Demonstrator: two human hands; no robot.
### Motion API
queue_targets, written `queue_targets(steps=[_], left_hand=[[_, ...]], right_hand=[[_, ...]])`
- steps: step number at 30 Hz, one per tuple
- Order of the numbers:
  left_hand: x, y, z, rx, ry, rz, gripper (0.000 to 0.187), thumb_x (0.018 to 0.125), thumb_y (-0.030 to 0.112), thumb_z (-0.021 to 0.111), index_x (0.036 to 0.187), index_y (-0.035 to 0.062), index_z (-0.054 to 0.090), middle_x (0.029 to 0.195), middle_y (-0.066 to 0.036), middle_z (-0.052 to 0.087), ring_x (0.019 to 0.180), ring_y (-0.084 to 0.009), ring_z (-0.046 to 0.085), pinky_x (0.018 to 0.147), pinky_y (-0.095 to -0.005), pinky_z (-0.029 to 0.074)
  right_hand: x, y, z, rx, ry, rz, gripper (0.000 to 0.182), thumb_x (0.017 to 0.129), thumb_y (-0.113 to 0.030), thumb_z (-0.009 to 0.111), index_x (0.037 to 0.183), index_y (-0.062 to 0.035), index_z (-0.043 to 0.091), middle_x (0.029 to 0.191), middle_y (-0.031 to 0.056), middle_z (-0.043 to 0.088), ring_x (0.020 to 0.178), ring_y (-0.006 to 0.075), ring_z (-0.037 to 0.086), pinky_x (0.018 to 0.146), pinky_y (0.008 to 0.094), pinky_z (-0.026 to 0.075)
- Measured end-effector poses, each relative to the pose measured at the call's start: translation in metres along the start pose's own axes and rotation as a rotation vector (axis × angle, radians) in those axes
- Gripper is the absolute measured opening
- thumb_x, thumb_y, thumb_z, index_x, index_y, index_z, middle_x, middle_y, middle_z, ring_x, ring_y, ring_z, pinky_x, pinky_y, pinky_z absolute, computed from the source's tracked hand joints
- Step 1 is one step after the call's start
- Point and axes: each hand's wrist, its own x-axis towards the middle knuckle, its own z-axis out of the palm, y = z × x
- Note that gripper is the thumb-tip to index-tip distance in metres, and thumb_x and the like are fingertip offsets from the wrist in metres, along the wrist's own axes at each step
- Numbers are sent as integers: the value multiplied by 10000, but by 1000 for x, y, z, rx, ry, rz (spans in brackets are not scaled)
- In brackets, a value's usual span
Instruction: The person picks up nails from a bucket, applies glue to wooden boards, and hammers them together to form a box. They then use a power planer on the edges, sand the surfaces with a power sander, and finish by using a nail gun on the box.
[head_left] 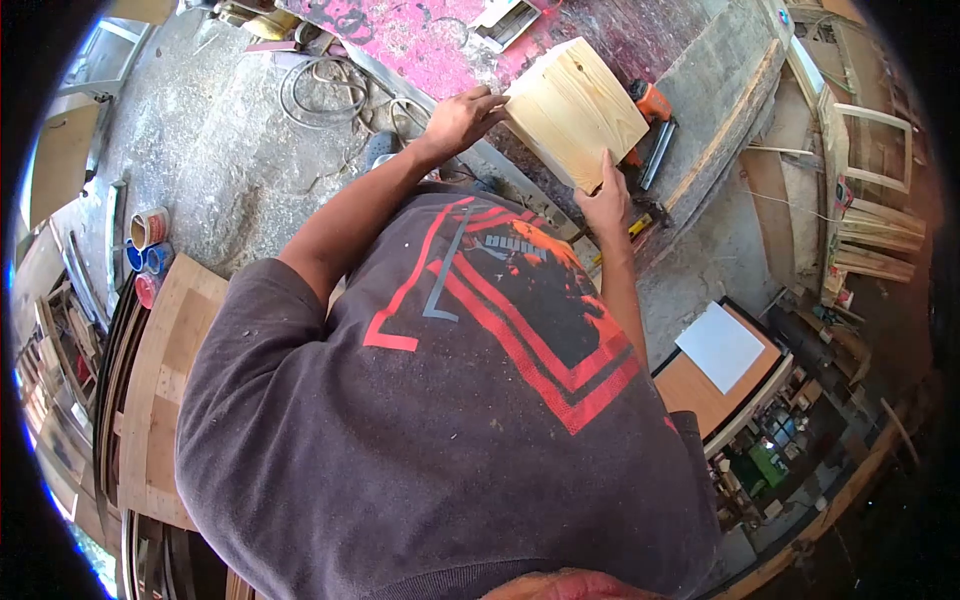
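Note:
A pale wooden box (575, 112) of light planks stands over the pink, paint-spattered work surface. My left hand (463, 122) grips its left edge, fingertips hidden partly behind the wood. At the near right corner my right hand (608, 202) holds the box, one digit lying along its face. Just right of the box lies an orange and black tool (653, 103) with a metal magazine (658, 155), which looks like a nail gun. A hammer (650, 217) rests close to my right hand, partly hidden.
A metal-edged object (505, 22) lies at the far side of the work surface. A thick wooden slab (725, 110) borders the right. Cables (325, 88) coil on the floor to the left, near paint cans (150, 228). A board with white paper (720, 345) sits at lower right.

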Motion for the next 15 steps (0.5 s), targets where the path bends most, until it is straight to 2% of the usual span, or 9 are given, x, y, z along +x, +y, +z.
queue_targets(steps=[4, 5, 8, 12, 15], left_hand=[[2, 2, 1, -8, 21, -15, 290, 940, 317, 677, 1126, 101, 726, 919, -109, 669, 815, -337, 682, 703, -436, 558], [3, 0, 3, -31, 49, -1, 281, 910, 311, 726, 1138, 146, 739, 889, -86, 664, 768, -314, 681, 672, -426, 545], [4, -4, 4, -35, 39, 19, 274, 901, 304, 740, 1128, 150, 750, 874, -83, 668, 759, -308, 681, 663, -417, 542], [8, 4, -4, -59, 19, 19, 302, 902, 321, 731, 1103, 97, 742, 867, -97, 669, 761, -303, 680, 668, -405, 538], [8, 7, -6, -57, -20, -8, 302, 903, 328, 732, 1120, 118, 742, 867, -95, 671, 742, -289, 679, 657, -394, 534]], right_hand=[[-2, 4, 3, 37, 38, 7, 894, 751, -163, 752, 1546, -52, 357, 1267, 285, 597, 1148, 454, 610, 965, 491, 510], [-4, 4, 3, 50, 55, -5, 894, 752, -167, 753, 1547, -59, 359, 1268, 286, 601, 1143, 453, 615, 965, 489, 511], [-5, 3, -2, 27, 9, 49, 892, 751, -169, 758, 1549, -80, 370, 1286, 283, 601, 1145, 452, 618, 959, 481, 516], [-6, 8, 1, 83, 45, 4, 889, 761, -179, 756, 1555, -96, 364, 1254, 274, 614, 1140, 446, 619, 947, 480, 522], [-6, 4, -1, 96, 24, 63, 849, 768, -168, 757, 1536, -91, 404, 1341, 259, 595, 1201, 421, 604, 985, 448, 506]])
